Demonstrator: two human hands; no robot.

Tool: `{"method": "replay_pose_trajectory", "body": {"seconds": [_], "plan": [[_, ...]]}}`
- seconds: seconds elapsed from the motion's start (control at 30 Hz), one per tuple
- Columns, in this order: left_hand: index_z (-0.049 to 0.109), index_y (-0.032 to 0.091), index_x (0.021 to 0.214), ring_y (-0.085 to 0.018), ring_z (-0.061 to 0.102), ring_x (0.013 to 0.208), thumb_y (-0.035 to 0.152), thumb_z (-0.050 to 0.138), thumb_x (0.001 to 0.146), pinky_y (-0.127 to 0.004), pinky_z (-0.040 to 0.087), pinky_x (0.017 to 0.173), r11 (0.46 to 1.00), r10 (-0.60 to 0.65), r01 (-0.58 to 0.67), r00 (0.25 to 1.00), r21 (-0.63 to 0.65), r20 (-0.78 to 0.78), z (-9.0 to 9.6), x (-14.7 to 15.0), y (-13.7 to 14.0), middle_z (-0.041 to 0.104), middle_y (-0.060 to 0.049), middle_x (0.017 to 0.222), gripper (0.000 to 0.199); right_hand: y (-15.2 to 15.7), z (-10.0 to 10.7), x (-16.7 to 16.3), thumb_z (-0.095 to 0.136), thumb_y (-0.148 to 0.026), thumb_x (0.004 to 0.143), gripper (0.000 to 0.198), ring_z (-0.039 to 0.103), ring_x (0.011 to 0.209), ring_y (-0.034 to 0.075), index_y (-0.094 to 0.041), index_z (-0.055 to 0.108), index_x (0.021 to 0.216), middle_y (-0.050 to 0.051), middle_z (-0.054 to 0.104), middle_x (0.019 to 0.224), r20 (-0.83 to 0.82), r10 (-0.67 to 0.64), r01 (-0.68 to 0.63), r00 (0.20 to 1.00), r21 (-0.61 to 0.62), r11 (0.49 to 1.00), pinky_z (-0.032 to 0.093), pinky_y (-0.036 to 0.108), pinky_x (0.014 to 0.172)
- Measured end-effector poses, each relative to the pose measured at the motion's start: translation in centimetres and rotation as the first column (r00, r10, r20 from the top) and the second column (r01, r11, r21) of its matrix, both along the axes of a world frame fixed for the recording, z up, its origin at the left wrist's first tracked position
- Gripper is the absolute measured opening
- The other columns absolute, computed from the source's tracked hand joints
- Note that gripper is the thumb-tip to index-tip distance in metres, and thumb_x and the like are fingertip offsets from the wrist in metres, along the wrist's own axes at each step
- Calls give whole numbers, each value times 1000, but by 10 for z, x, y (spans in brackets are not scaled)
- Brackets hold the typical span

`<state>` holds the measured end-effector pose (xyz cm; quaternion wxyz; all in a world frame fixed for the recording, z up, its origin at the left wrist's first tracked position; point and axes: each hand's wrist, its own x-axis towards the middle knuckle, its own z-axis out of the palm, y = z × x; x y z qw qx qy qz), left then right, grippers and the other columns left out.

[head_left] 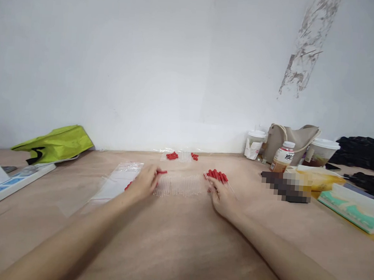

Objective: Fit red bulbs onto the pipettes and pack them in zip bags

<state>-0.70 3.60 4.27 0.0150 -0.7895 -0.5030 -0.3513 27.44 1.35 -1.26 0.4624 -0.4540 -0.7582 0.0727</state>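
Observation:
My left hand (146, 181) is closed, with a small red piece (162, 172) pinched at its fingertips. Between the hands, thin clear sticks (185, 186) lie side by side in a row. My right hand (224, 199) is closed at the right of this row, and a thin pale stick (206, 176) shows at its fingertips. Just behind it lie several red-ended pieces (218, 175), some apparently on thin sticks. Beside my left wrist, a clear-and-white zip bag (118, 181) lies flat, with more red pieces (128, 186) partly hidden by the hand.
Against the wall, a clear plastic bag (184, 157) carries red pieces at both ends. A power strip (17, 181) and a lime-green bag (58, 141) are at left. Cups, a drink bottle (282, 157), a grey bag (294, 139) and a tissue pack (355, 207) stand at right.

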Motion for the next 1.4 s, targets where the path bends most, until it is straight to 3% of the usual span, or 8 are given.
{"method": "replay_pose_trajectory", "body": {"seconds": [0.07, 0.2, 0.33, 0.57, 0.83, 1.1, 1.4], "plan": [[49, 20, 107, -19, 52, 92, 22, 40, 84, -31, 41, 79, 985, -169, 167, 984, -32, -50, -17, 14, -30, 55, -6, 100, 25, -6, -4, -5, 35, -20, 84, 21, 57, 77, 18, -19, 52, 97, 7, 62, 84, 28, 50, -51, 998, 32, 998, 42, 31, 69], [56, 21, 97, -15, 52, 79, 24, 37, 87, -26, 43, 70, 937, -316, 312, 949, -158, -3, -39, 31, -61, 52, -4, 89, 21, -21, -6, -17, 36, -22, 85, 21, 56, 78, 16, -20, 56, 90, 5, 62, 84, 113, 119, -126, 986, 59, 990, 40, 30, 70], [57, 19, 87, -13, 50, 69, 30, 42, 85, -24, 41, 62, 924, -318, 319, 947, -209, 41, -41, 32, -61, 51, -2, 83, 19, -30, -6, -21, 37, -21, 85, 21, 54, 74, 14, -20, 57, 89, 3, 62, 80, 215, 175, -197, 961, 84, 977, 34, 30, 72], [58, 19, 86, -15, 51, 79, 30, 43, 86, -27, 39, 72, 907, -386, 390, 921, -157, 55, -39, 36, -61, 56, -3, 83, 19, -34, -5, -22, 37, -24, 86, 21, 53, 66, 11, -21, 58, 87, 1, 63, 77, 311, 137, -178, 941, 109, 978, 25, 29, 72], [57, 19, 84, -14, 53, 72, 29, 44, 85, -24, 40, 67, 915, -357, 366, 931, -169, 82, -43, 41, -61, 59, 0, 76, 16, -37, 0, -22, 36, -26, 86, 24, 53, 69, 12, -21, 60, 87, 2, 64, 78, 333, 150, -181, 931, 64, 981, 25, 29, 73], [58, 20, 83, -14, 54, 74, 27, 43, 86, -23, 39, 69, 885, -429, 431, 902, -177, 52, -43, 43, -65, 61, 0, 77, 17, -34, 0, -19, 43, -23, 84, 21, 55, 74, 12, -27, 62, 91, 0, 65, 81, 326, 229, -251, 917, 25, 968, 24, 30, 75], [60, 20, 83, -14, 54, 72, 29, 42, 87, -25, 39, 69, 891, -437, 430, 899, -146, -14, -47, 44, -63, 61, -1, 74, 21, -35, -3, -20, 45, -20, 82, 19, 51, 65, 10, -24, 63, 84, 0, 63, 71, 433, 140, -207, 890, 110, 972, 20, 30, 71]]}}
